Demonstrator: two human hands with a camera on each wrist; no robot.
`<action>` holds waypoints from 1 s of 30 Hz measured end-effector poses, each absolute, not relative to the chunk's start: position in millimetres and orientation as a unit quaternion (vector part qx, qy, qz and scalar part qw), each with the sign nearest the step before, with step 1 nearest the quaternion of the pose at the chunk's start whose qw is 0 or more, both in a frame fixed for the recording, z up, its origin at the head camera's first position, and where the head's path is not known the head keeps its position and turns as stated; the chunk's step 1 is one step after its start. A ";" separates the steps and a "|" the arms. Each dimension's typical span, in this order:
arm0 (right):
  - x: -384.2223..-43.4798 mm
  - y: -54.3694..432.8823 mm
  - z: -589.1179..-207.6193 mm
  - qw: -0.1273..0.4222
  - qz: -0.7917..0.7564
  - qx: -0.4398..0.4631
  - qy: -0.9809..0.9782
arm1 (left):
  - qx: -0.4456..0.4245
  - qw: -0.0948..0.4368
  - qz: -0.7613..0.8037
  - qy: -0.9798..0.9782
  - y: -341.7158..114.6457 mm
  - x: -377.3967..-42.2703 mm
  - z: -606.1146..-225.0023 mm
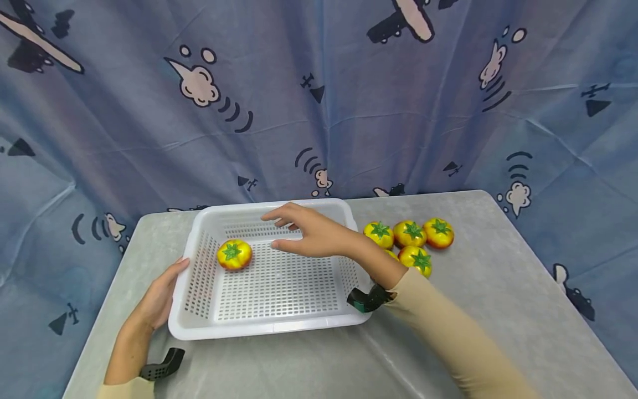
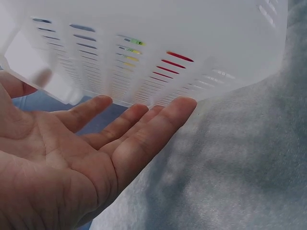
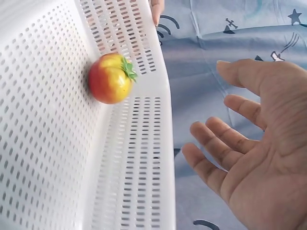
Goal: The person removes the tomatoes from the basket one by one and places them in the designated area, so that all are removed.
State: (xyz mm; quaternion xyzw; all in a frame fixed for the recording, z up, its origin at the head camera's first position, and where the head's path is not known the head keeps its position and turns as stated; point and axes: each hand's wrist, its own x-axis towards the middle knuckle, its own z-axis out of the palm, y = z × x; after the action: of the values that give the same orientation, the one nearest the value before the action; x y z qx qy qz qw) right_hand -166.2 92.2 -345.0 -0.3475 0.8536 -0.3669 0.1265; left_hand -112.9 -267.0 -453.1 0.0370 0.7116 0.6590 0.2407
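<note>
A white perforated plastic basket (image 1: 276, 327) stands on the table. Inside, toward its left end, sits one glossy yellow-and-red tomato (image 1: 234, 255) with a green star-shaped top; the right wrist view also shows this tomato (image 3: 110, 79) beside the wall. My left hand (image 1: 161, 296) holds the basket's left side, its thumb at the rim and its fingers (image 2: 153, 122) along the outside wall. Over the basket, right of that tomato, my right hand (image 1: 314, 233) reaches in from the right with nothing in it, fingers loosely spread and thumb apart.
Several more tomatoes (image 1: 410, 234) are grouped on the table right of the basket, one partly hidden by my right forearm. The grey table (image 1: 523, 299) extends to the right. A blue patterned curtain (image 1: 324, 138) hangs behind the table's back edge.
</note>
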 end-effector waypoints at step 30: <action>-188.2 26.9 -383.2 0.156 -0.319 -0.374 0.856 | 0.039 0.239 0.658 0.713 -267.8 -111.2 -452.2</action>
State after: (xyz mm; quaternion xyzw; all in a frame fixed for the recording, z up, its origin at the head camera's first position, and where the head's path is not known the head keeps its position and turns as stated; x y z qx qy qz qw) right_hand -188.2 26.9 -383.2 -0.3742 0.8565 -0.3194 0.1562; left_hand -111.2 -267.8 -452.2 0.0387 0.7127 0.6584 0.2389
